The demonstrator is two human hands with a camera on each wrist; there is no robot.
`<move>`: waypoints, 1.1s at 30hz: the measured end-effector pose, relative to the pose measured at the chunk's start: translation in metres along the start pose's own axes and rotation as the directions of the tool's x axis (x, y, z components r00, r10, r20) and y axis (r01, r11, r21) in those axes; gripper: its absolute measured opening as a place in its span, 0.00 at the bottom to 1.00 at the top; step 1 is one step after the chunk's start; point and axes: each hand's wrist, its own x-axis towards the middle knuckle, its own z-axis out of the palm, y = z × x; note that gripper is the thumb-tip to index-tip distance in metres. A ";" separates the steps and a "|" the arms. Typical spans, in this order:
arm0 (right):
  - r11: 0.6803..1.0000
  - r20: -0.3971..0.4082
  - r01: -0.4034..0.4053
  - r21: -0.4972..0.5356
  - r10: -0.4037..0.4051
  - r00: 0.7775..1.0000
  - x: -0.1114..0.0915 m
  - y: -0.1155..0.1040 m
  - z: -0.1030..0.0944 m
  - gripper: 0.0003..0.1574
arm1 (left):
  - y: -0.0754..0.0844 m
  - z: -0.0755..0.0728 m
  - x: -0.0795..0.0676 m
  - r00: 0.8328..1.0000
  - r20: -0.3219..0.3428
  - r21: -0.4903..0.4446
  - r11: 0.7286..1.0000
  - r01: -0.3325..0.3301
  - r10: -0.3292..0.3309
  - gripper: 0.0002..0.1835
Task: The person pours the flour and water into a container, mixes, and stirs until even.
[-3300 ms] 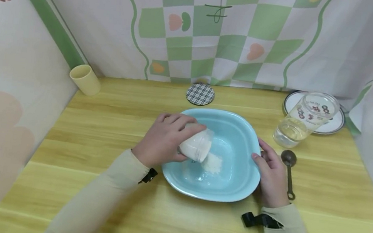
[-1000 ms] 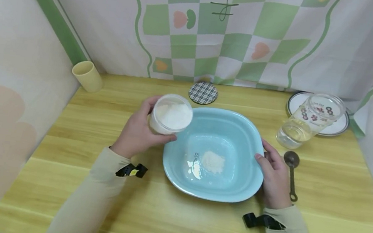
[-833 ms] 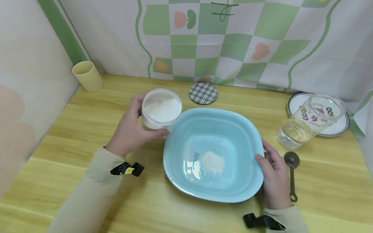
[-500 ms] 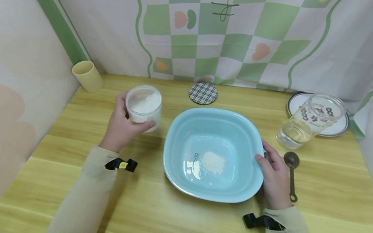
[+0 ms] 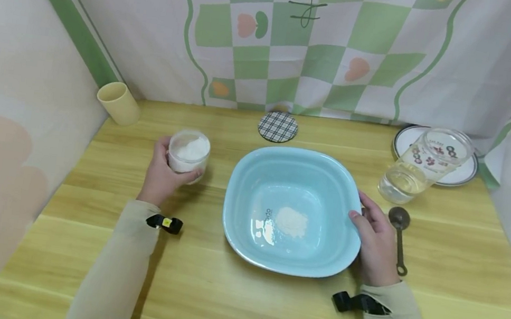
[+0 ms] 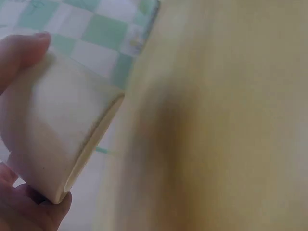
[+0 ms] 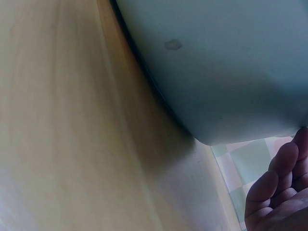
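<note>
My left hand [image 5: 161, 179] grips a clear jar [image 5: 188, 161] of white powder left of the basin. Thumb and fingers go round its sides. The left wrist view shows the jar [image 6: 62, 120] from below, with a gap between its base and the tabletop [image 6: 231, 120]. A light blue basin [image 5: 288, 262] stands in front of me with a small heap of white powder [image 5: 291, 222] on its floor. My right hand [image 5: 376, 243] holds the basin's right rim, thumb on top. Its other fingers [image 7: 284, 163] lie under the rim in the right wrist view.
A glass [image 5: 419, 166] partly filled with clear liquid stands at right, before a patterned plate [image 5: 466, 172]. A dark measuring spoon [image 5: 399, 230] lies beside my right hand. A checked coaster [image 5: 277, 126] and a yellow cup [image 5: 118, 104] are at the back.
Earlier my left hand tipped the jar over the basin. It has since turned upright, moved left past the rim and come down towards the table. The right hand stays on the basin.
</note>
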 end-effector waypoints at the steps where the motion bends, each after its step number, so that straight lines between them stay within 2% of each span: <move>1: 1.000 0.001 0.000 0.001 0.000 1.000 0.000 0.000 0.000 0.31 | -0.005 0.000 0.000 1.000 0.004 0.014 1.000 0.009 -0.009 0.53; 4: 1.000 0.007 0.002 0.003 -0.002 1.000 0.000 -0.001 0.000 0.31 | -0.014 0.002 0.000 1.000 0.008 0.033 0.999 0.029 -0.029 0.53; 7: 1.000 0.007 0.006 0.006 -0.006 1.000 -0.001 -0.001 0.000 0.31 | -0.019 0.003 0.000 1.000 -0.001 0.005 1.000 0.012 -0.012 0.52; 14: 1.000 0.018 0.023 0.013 -0.023 1.000 0.000 0.000 0.000 0.30 | -0.024 0.003 0.001 1.000 -0.025 -0.013 1.000 0.007 -0.008 0.53; 22: 0.999 -0.010 0.037 -0.038 -0.037 0.999 0.000 0.000 0.001 0.30 | -0.030 0.005 0.002 0.999 -0.021 -0.026 0.999 0.045 -0.046 0.55; 27: 0.999 -0.004 0.042 -0.034 -0.043 0.999 0.000 0.000 0.000 0.30 | -0.036 0.007 0.003 0.999 -0.020 -0.053 0.998 0.035 -0.036 0.56; 33: 0.998 -0.009 0.037 -0.048 -0.037 0.999 0.000 0.001 0.001 0.30 | -0.034 0.008 -0.001 0.999 -0.015 -0.045 0.998 0.041 -0.041 0.57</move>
